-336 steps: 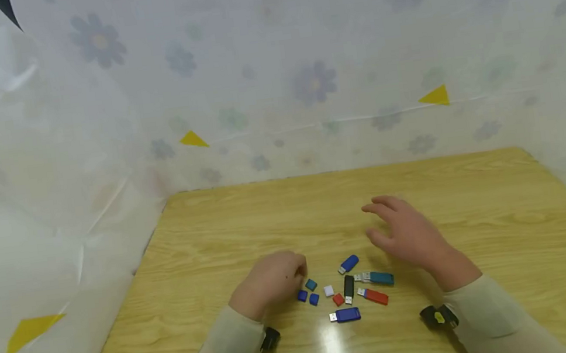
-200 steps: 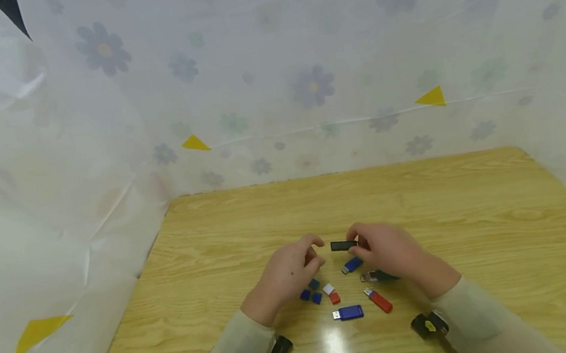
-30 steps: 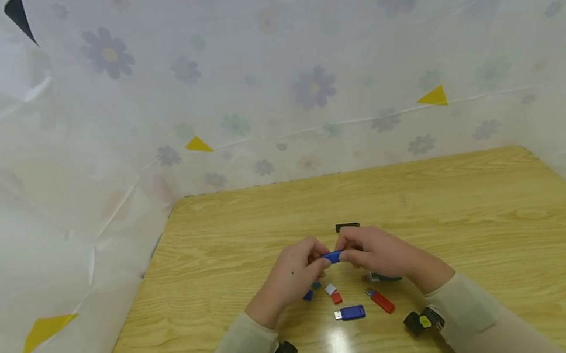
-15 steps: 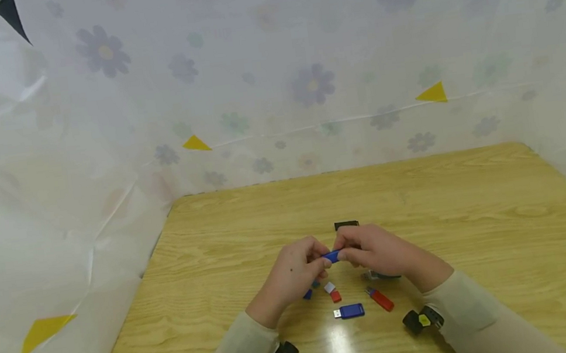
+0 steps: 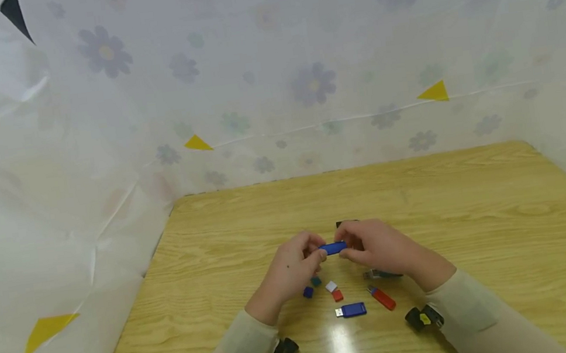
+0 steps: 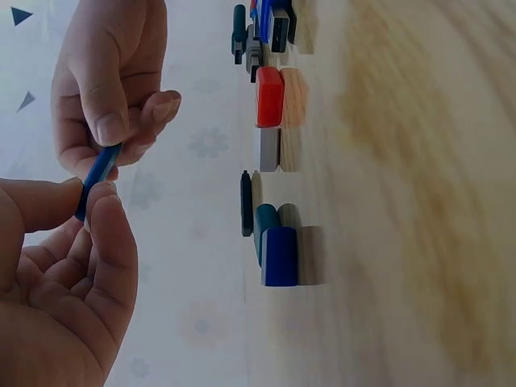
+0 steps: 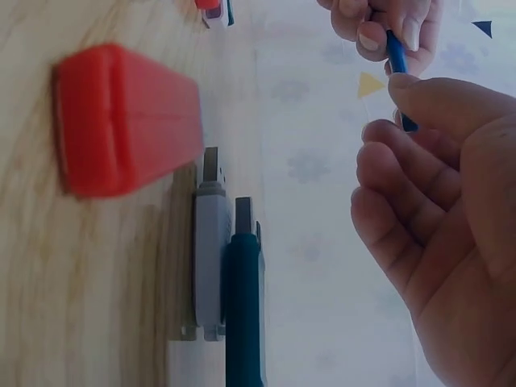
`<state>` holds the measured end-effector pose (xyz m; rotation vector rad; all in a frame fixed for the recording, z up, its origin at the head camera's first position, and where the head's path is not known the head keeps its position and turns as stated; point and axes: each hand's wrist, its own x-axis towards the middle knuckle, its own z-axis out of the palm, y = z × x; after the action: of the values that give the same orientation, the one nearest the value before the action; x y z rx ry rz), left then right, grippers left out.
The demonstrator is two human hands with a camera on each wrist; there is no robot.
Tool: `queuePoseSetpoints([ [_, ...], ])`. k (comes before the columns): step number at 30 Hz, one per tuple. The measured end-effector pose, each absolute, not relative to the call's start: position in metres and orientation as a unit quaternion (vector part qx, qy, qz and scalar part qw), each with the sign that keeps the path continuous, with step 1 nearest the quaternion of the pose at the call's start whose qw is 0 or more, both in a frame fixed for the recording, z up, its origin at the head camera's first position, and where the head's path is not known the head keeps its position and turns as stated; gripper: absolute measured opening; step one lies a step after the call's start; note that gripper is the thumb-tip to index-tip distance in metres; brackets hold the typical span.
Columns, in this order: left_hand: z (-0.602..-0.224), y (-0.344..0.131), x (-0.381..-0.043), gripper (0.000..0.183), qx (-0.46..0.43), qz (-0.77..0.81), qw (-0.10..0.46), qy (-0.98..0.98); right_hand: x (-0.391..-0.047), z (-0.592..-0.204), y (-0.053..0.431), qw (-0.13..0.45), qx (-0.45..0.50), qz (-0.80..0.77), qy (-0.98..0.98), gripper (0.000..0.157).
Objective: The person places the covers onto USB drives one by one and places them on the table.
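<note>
Between both hands, above the table, is a blue USB stick [image 5: 333,248] with no metal plug showing. My left hand [image 5: 290,270] pinches its left end between thumb and fingers. The right hand [image 5: 379,247] has its thumb and fingertips at the other end, and more of the stick's body shows between them. In the right wrist view the right thumb crosses the blue stick [image 7: 397,55]. Below the hands lie small caps: a blue cap [image 5: 308,292], a teal cap [image 5: 316,281], a white cap [image 5: 331,286] and a red cap [image 5: 337,296].
Uncapped on the wooden table [image 5: 225,225] lie a dark blue USB stick [image 5: 353,310], a red USB stick [image 5: 383,298] and a teal USB stick [image 7: 243,306] beside a grey one [image 7: 210,258]. A black USB stick [image 5: 347,223] sits behind the right hand, partly covered.
The black stick, earlier in the right hand, now lies farther back. The blue stick was lifted from the table; over the last half second both hands rose slightly and more of it shows.
</note>
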<state>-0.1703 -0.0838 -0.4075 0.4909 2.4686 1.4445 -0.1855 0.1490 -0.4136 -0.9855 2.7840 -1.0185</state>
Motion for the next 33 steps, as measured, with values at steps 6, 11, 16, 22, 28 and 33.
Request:
queuePoseSetpoints([
  [6,-0.408,-0.084,-0.171,0.014,0.169,0.494,0.11,0.846,-0.186,-0.415,0.147,-0.031,-0.319,-0.292,0.901,0.013],
  [11,-0.409,-0.086,-0.172,0.018,0.172,0.466,0.089,0.863,-0.191,-0.416,0.153,-0.015,-0.276,-0.292,0.916,0.009],
  [16,-0.409,-0.087,-0.174,0.018,0.173,0.439,0.069,0.879,-0.201,-0.416,0.163,-0.001,-0.235,-0.262,0.936,0.007],
  [22,-0.41,-0.086,-0.174,0.02,0.182,0.43,0.074,0.881,-0.215,-0.419,0.171,0.022,-0.225,-0.211,0.951,0.01],
  [28,-0.413,-0.086,-0.175,0.016,0.194,0.425,0.08,0.88,-0.226,-0.429,0.174,0.044,-0.23,-0.171,0.957,0.012],
  [33,-0.414,-0.086,-0.176,0.013,0.205,0.423,0.087,0.878,-0.232,-0.432,0.171,0.046,-0.23,-0.161,0.959,0.012],
])
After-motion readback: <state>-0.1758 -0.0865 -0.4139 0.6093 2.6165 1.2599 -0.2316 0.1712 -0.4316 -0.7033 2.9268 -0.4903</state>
